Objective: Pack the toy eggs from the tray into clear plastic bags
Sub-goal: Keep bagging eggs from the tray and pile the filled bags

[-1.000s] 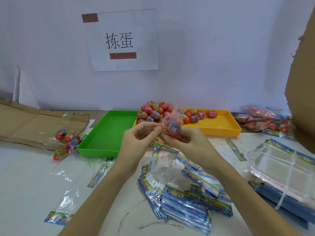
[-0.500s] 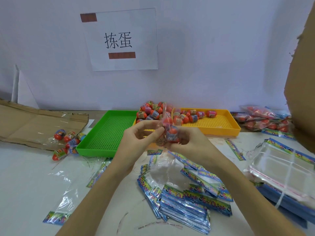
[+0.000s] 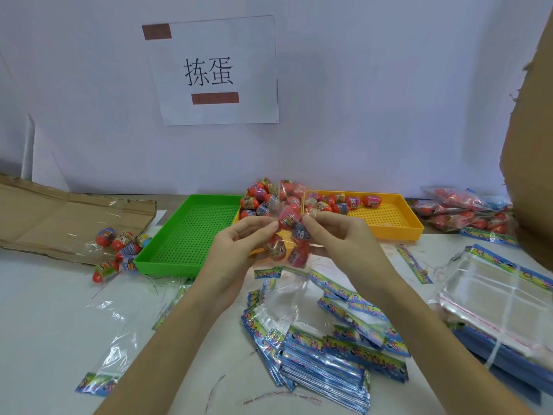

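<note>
A clear plastic bag (image 3: 288, 238) holding several red toy eggs hangs upright between my hands, above the table in front of the trays. My left hand (image 3: 239, 250) pinches its left edge with thumb and fingertips. My right hand (image 3: 338, 238) pinches its right edge. Behind the bag, the yellow tray (image 3: 389, 223) holds a pile of red toy eggs (image 3: 260, 197) at its left end and a row of them along its back. The green tray (image 3: 185, 235) to its left holds no eggs.
A stack of empty printed bags (image 3: 323, 360) lies below my hands, and a bundle of clear bags (image 3: 502, 298) sits at right. Filled bags (image 3: 466, 211) pile up at far right beside a cardboard wall (image 3: 532, 145). Loose eggs (image 3: 119, 244) lie on flat cardboard at left.
The bag of eggs has turned upright and now hangs lower between my hands, with its top edge pulled up. Both hands have kept their hold.
</note>
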Action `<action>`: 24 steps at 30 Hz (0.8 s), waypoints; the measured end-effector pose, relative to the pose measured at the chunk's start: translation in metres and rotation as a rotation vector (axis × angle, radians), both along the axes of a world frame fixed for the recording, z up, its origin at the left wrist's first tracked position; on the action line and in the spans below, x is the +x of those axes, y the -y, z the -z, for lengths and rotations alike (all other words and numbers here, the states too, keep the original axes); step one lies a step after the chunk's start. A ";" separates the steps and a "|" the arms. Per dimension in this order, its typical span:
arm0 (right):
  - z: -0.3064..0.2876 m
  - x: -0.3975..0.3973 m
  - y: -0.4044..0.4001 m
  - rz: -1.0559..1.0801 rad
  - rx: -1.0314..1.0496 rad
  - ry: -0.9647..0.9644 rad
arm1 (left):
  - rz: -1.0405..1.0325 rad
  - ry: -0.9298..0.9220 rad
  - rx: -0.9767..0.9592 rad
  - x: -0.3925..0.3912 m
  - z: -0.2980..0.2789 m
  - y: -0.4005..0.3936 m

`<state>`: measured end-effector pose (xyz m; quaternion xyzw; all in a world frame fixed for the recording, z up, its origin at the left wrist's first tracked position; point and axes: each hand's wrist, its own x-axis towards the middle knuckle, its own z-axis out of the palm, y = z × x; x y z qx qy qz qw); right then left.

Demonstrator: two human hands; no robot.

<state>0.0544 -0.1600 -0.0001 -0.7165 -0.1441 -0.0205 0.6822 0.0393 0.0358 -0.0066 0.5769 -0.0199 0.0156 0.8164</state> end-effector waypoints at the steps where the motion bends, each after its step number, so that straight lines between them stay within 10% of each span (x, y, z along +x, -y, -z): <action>1: 0.001 0.000 0.001 0.021 0.010 0.004 | 0.016 -0.013 -0.012 0.000 0.000 0.000; 24: 0.000 -0.011 -0.010 -0.056 -0.030 -0.010 | -0.196 0.106 0.234 0.006 0.009 0.004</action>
